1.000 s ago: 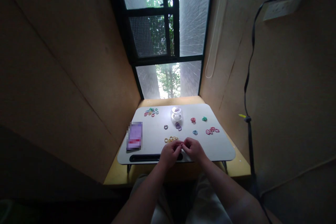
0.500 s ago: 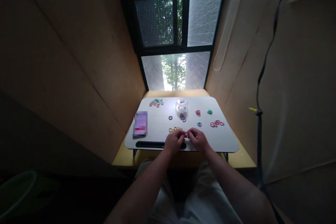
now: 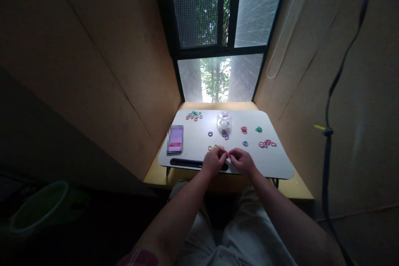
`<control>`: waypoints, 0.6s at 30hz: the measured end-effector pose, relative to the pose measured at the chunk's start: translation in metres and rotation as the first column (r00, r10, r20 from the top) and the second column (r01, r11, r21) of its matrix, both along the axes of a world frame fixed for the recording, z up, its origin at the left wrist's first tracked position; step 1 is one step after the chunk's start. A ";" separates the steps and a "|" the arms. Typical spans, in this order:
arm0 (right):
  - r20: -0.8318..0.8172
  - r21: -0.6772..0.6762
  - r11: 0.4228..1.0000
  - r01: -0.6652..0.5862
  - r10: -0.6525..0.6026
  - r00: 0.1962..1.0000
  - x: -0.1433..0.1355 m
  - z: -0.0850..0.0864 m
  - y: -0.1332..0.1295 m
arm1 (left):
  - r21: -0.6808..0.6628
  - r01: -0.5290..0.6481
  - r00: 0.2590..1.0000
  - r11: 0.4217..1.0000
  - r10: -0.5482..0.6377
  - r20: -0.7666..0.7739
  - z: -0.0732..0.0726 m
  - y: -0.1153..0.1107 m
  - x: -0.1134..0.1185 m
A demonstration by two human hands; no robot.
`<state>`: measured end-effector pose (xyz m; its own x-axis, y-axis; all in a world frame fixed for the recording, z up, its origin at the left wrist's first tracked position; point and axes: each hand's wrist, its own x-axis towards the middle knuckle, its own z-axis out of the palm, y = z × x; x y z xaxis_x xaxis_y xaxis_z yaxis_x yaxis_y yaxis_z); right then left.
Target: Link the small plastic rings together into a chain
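Head view: left hand (image 3: 215,161) and right hand (image 3: 243,161), fingers pinched together on a small red piece (image 3: 227,155) over the table's (image 3: 193,137) near side. Single-colour ring clusters (image 3: 244,129) already separate; mixed-colour pile (image 3: 194,114), far left, looks unsorted.

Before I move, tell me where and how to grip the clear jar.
Probably best around its rounded body, coming from the right: the clear jar seems to stand upright, its body bulging below a narrower top. Purple bands crowd its near side, while the red bands rightward lie apart from it.
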<state>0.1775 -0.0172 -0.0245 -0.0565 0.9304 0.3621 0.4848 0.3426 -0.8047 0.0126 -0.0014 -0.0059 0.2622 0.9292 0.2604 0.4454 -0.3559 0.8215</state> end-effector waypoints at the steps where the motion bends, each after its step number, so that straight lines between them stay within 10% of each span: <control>1: 0.006 0.001 1.000 0.011 -0.011 1.000 0.000 -0.001 0.000 | -0.002 -0.006 1.000 1.000 0.006 -0.011 0.001 0.000 0.000; 18: 0.031 -0.010 0.995 0.100 -0.100 0.995 -0.002 0.002 -0.001 | 0.002 0.114 0.993 0.994 -0.114 0.012 0.000 -0.001 -0.003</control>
